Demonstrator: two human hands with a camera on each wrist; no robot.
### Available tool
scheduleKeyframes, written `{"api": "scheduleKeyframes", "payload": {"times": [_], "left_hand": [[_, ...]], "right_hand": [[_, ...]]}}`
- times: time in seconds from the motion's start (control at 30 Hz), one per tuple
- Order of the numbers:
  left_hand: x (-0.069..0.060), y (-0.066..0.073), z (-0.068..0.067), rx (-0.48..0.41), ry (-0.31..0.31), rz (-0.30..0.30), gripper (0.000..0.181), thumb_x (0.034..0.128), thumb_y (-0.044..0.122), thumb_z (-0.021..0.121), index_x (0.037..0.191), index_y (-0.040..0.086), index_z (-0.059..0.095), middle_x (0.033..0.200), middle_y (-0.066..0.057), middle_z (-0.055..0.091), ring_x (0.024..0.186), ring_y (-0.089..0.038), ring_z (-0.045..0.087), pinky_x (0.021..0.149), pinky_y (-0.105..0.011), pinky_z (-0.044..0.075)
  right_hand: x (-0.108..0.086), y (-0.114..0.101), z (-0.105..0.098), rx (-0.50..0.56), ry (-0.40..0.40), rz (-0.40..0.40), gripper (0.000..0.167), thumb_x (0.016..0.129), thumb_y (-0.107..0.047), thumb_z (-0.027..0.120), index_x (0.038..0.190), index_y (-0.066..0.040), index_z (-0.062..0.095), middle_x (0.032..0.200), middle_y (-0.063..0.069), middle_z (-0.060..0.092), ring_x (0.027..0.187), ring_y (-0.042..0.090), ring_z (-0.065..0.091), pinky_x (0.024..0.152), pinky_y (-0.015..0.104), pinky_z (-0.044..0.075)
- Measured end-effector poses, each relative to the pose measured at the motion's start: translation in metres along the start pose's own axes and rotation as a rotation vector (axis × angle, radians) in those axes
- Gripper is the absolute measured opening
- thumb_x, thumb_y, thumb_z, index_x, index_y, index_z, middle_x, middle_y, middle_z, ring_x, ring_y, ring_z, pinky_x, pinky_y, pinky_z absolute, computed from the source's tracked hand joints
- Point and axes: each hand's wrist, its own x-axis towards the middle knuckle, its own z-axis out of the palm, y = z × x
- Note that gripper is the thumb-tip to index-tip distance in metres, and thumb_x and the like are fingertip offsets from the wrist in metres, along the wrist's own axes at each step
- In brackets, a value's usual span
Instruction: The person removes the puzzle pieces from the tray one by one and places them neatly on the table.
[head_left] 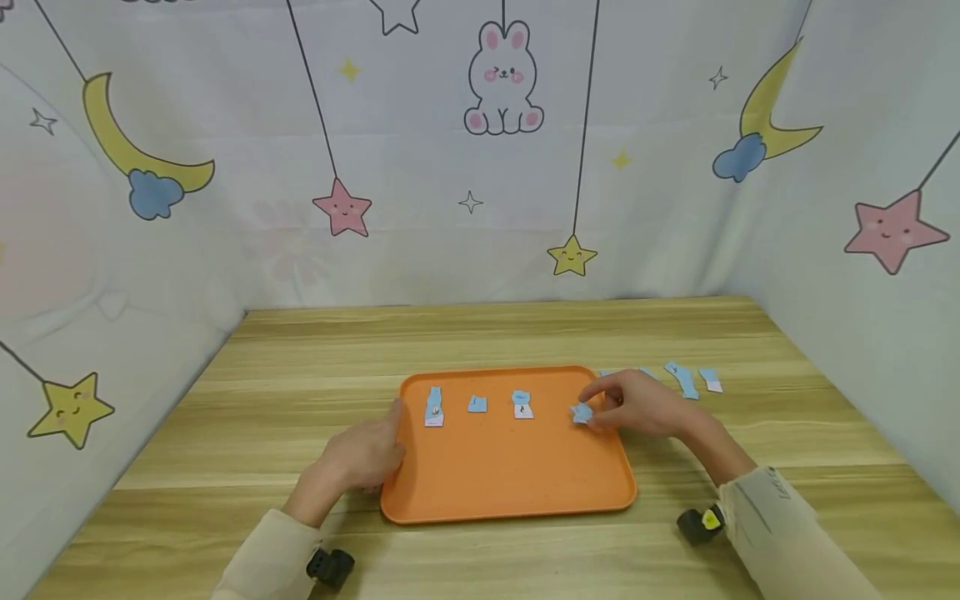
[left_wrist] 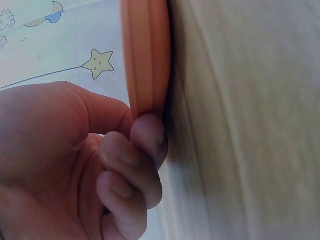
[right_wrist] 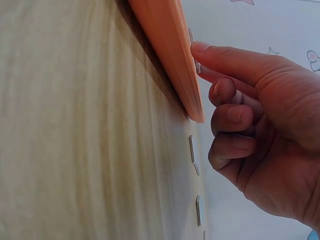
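Note:
An orange tray lies on the table, and my left hand grips its left rim. The left wrist view shows curled fingers against the tray's edge. Over the tray's right part, my right hand pinches a small light-blue puzzle piece between thumb and finger. That piece appears edge-on in the right wrist view, and the other fingers are curled. Along the tray's upper part lie a tall blue-and-white piece, a small blue piece and a blue-and-white piece.
Several more pieces lie on the wooden table beyond the tray's right side, among them a long blue one and a blue-and-white one. My right hand partly hides others. A patterned curtain stands behind the table and at both sides.

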Motion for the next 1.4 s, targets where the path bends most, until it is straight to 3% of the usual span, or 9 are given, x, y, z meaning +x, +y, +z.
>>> {"api": "scheduleKeyframes", "payload": {"times": [0.27,0.6,0.93,1.0,1.13,1.33,1.4], "left_hand": [[-0.002,0.002,-0.001,-0.005,-0.007,0.001,0.074,0.1043,0.012,0.049,0.167,-0.004,0.013,0.058,-0.005,0.059,0.044,-0.014,0.051,0.046,-0.027,0.037],[-0.002,0.002,-0.002,0.004,-0.01,0.008,0.074,0.104,0.012,0.049,0.167,-0.005,0.013,0.057,-0.004,0.059,0.044,-0.015,0.052,0.046,-0.027,0.038],[0.017,-0.023,0.008,-0.008,-0.025,0.069,0.078,0.1021,0.015,0.046,0.167,-0.004,0.008,0.056,-0.002,0.059,0.043,-0.016,0.056,0.044,-0.032,0.044],[0.017,-0.023,0.008,-0.009,-0.032,0.069,0.078,0.102,0.015,0.046,0.167,-0.004,0.008,0.056,-0.002,0.06,0.043,-0.016,0.057,0.045,-0.032,0.045],[0.032,-0.039,0.019,-0.004,-0.028,0.035,0.079,0.1006,0.018,0.046,0.168,-0.002,0.009,0.057,-0.002,0.061,0.042,-0.015,0.058,0.046,-0.032,0.046],[0.023,-0.03,0.011,-0.009,-0.055,0.05,0.078,0.1022,0.015,0.045,0.167,-0.005,0.007,0.058,-0.004,0.061,0.044,-0.017,0.058,0.047,-0.032,0.044],[0.028,-0.032,0.013,-0.008,-0.068,0.038,0.079,0.1024,0.017,0.044,0.168,-0.002,0.005,0.058,-0.003,0.062,0.044,-0.016,0.058,0.047,-0.031,0.044]], "right_hand": [[-0.009,0.0,-0.003,0.016,0.015,-0.031,0.035,0.092,-0.019,0.08,0.123,-0.004,0.075,0.061,-0.007,0.041,0.057,0.006,0.038,0.059,0.024,0.037],[-0.024,0.008,-0.015,0.004,0.038,-0.008,0.037,0.093,-0.021,0.081,0.125,-0.005,0.075,0.062,-0.005,0.052,0.054,0.004,0.04,0.058,0.024,0.04],[-0.035,0.022,-0.03,0.03,0.069,0.062,0.04,0.093,-0.018,0.08,0.128,0.0,0.072,0.068,-0.001,0.056,0.053,0.008,0.045,0.055,0.027,0.043],[-0.037,0.027,-0.03,0.03,0.064,0.067,0.04,0.093,-0.017,0.079,0.128,0.0,0.072,0.069,0.001,0.058,0.053,0.007,0.046,0.055,0.027,0.044],[-0.036,0.034,-0.029,0.011,0.04,0.077,0.036,0.093,-0.015,0.078,0.127,-0.002,0.074,0.063,-0.003,0.052,0.052,0.006,0.04,0.056,0.026,0.041],[-0.032,0.034,-0.026,-0.013,0.018,0.071,0.036,0.092,-0.017,0.08,0.126,-0.005,0.075,0.061,-0.007,0.045,0.053,0.005,0.037,0.058,0.025,0.038],[-0.032,0.034,-0.025,-0.018,0.017,0.072,0.036,0.092,-0.017,0.08,0.125,-0.005,0.075,0.061,-0.007,0.044,0.053,0.004,0.037,0.058,0.025,0.037]]}}
